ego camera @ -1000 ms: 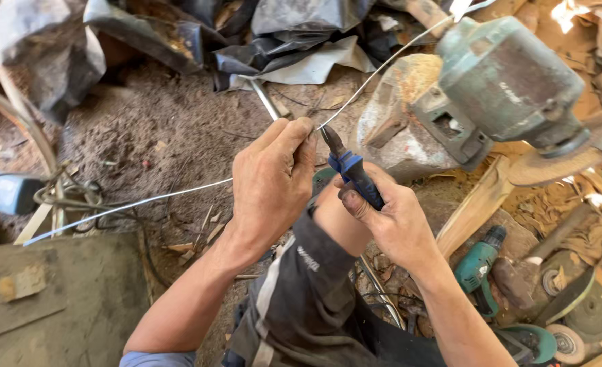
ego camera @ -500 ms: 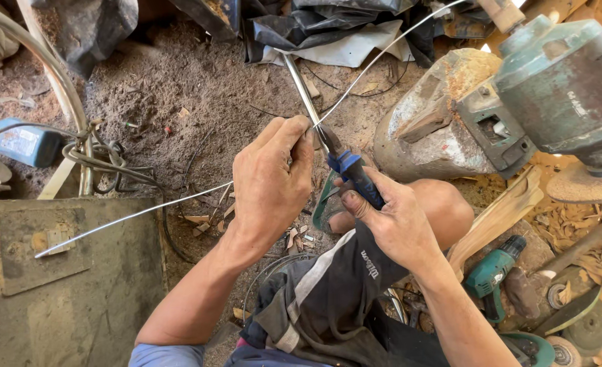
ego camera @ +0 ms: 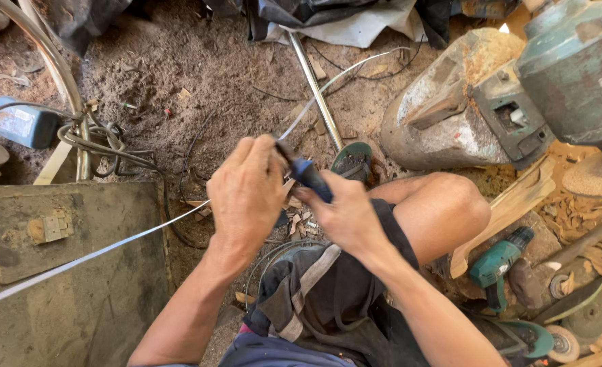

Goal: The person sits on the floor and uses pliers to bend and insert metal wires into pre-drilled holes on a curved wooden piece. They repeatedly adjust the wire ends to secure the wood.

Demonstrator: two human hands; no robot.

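A person sits low over a dirt floor (ego camera: 178,75), seen from above, one bare knee (ego camera: 450,204) raised to the right. The left hand (ego camera: 246,194) is closed around a long, thin white strip (ego camera: 97,255) — it looks like flat wire or banding — which runs from the lower left edge up through the fist and on toward the upper right, curving across the dirt. The right hand (ego camera: 345,214) is closed on the blue handles of a pair of pliers (ego camera: 307,175). The dark pliers tip points up and left and meets the strip just beside the left hand's fingertips; whether the tip actually grips the strip cannot be told.

Around the hands: a shiny metal rod (ego camera: 318,92) lies on the dirt beyond them, ending at a round green base. To the left sits a flat, rusty metal plate (ego camera: 76,285), and above it a tangle of cables (ego camera: 100,139) beside a small blue container (ego camera: 19,122). At upper right stands a heavy grey-green motor (ego camera: 573,75) on a worn casing. Near the right knee lie a teal cordless drill (ego camera: 498,265), a wooden piece (ego camera: 511,207) and wood shavings — further right, an angle grinder disc (ego camera: 562,343).
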